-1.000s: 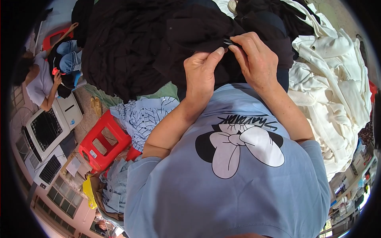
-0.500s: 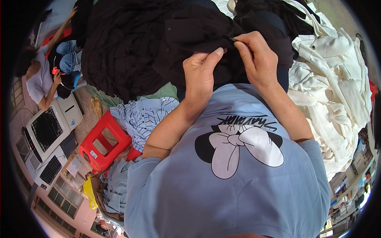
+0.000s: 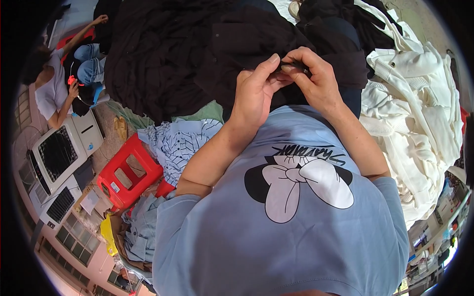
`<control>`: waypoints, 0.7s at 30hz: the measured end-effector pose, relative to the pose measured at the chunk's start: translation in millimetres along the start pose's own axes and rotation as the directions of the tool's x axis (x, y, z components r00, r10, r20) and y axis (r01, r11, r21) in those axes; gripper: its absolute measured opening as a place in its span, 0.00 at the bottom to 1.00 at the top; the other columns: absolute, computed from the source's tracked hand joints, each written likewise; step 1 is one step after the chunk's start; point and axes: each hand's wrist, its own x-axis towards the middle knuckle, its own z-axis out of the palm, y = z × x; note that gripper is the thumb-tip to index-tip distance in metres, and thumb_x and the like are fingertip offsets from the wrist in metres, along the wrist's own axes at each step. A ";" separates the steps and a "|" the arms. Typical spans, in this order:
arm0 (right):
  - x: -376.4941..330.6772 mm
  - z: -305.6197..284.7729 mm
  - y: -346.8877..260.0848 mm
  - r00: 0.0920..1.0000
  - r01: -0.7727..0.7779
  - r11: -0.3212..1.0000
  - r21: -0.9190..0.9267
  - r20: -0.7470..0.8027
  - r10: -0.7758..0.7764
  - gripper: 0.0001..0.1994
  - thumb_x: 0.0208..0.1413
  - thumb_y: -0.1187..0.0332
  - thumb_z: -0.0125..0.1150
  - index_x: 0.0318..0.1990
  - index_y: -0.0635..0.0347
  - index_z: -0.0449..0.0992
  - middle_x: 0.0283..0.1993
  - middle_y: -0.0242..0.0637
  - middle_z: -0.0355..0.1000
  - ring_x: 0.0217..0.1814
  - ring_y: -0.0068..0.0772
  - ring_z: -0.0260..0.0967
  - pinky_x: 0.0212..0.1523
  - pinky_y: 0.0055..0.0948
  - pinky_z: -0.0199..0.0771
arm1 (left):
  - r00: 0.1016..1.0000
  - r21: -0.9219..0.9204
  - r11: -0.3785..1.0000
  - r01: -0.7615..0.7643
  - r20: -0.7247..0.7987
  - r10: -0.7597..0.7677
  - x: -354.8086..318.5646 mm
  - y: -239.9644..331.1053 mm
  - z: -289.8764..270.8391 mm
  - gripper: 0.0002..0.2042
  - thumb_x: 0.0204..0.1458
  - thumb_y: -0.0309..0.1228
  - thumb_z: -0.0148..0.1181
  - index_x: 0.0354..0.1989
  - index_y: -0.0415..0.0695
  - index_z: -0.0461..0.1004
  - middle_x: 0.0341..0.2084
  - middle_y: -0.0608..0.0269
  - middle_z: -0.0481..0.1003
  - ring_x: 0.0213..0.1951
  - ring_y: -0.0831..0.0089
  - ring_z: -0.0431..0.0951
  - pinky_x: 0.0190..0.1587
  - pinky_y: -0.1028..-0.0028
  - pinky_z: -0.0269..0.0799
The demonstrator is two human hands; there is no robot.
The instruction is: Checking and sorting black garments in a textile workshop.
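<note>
Right in front of your chest, a heap of soft black fabric spreads in loose folds and wrinkles, matte and thin, draped over the work surface from the upper left to the middle. Your two hands meet at its near edge: your left hand has its fingers curled and its thumb raised, pinching a fold of the black cloth, and your right hand closes on the same fold from the other side, fingertips bent in so that the two hands touch at the tips. Both are clamped on the fabric, with a small dark bit of it bunched between them; whether anything else sits in that pinch you cannot tell. To your right, a pile of cream-white garments lies rumpled, thicker and ribbed in places. Below your left forearm, a pale blue patterned cloth lies crumpled, and just beside it stands a red plastic stool, square and hard-edged. Farther left sits a white boxy appliance with a dark grille. At the upper left another person sits, well apart from you, in a white top.
</note>
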 end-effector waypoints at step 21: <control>-3.0 -22.8 9.1 0.995 0.069 0.998 0.003 -0.068 -0.069 0.06 0.54 0.76 0.60 0.39 0.64 0.72 0.32 0.29 0.70 0.32 0.18 0.64 0.34 0.18 0.64 | 0.975 -0.079 0.989 0.128 -0.170 -0.140 3.4 22.8 -29.1 0.11 0.57 0.31 0.51 0.34 0.33 0.72 0.31 0.47 0.77 0.33 0.59 0.79 0.34 0.65 0.77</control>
